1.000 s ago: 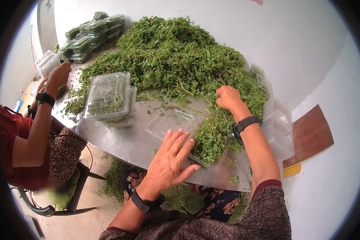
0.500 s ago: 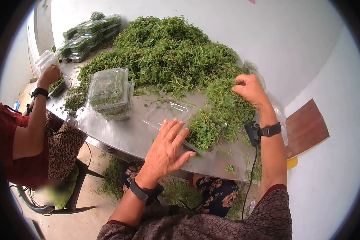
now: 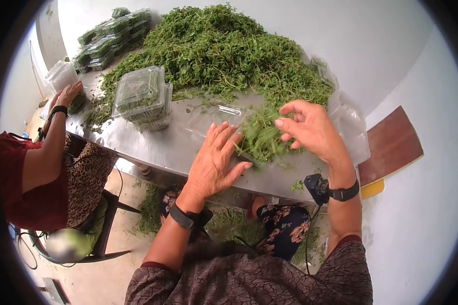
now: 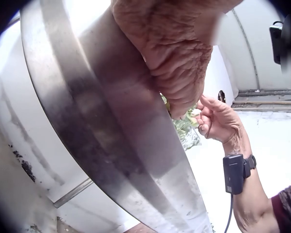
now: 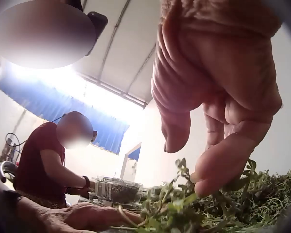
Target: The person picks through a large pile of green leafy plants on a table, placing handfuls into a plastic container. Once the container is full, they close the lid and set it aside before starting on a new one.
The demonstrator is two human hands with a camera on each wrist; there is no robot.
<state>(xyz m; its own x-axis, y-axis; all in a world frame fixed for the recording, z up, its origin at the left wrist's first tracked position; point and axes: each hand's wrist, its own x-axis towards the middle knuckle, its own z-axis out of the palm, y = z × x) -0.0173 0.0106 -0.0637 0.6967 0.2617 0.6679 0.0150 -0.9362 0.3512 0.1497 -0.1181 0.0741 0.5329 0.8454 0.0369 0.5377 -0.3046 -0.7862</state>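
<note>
An open clear plastic clamshell box lies on the metal table, one part heaped with leafy green sprigs. My left hand lies with straight, slightly spread fingers at the near left side of that heap, over the box's edge. Just above and right of the heap is my right hand, its fingers bent and the thumb apart from them. In the right wrist view, leafy stems stand right under the fingertips, with none gripped between thumb and fingers. The sprigs below this hand look blurred.
A large pile of greens covers the table's back. Two stacked boxes stand left of centre, filled boxes back left. Empty clear boxes sit at the right edge. Another person works at the left.
My right hand moved up and right along the pile with fingers together, then came back left over the box and its fingers parted. The left hand stays by the box.
</note>
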